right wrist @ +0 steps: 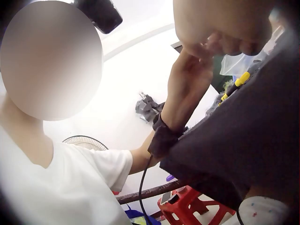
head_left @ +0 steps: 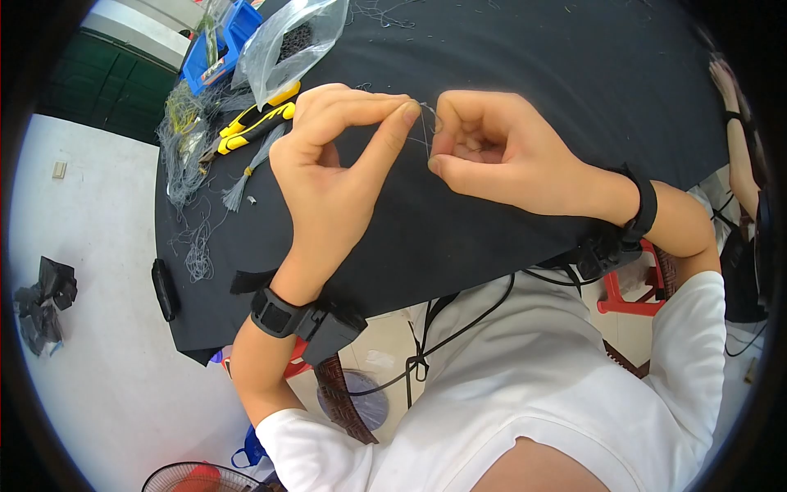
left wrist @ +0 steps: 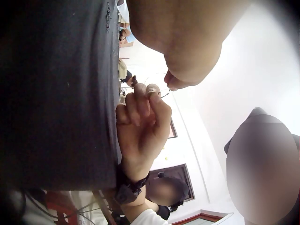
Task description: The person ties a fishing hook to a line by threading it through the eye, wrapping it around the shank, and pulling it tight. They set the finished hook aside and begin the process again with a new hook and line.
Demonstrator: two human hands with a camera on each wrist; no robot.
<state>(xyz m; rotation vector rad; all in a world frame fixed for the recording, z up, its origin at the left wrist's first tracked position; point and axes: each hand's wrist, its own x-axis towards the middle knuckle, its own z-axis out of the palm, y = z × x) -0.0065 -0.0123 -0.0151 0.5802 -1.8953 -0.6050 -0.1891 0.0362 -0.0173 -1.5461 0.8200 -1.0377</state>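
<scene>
The left hand pinches a thin strand between thumb and forefinger tips; just to its right the right hand pinches the same strand, both above the black table. It looks like twisting or tying is in hand, and the next move calls for steady tension and tiny fingertip turns.

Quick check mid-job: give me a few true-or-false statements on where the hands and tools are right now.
1. The left hand and right hand both pinch a thin wire. True.
2. The right hand grips the yellow-handled pliers. False: they lie on the table, beside the left hand.
3. A clear plastic bag lies just beyond the pliers. True.
4. The table top is white. False: it is black.
</scene>
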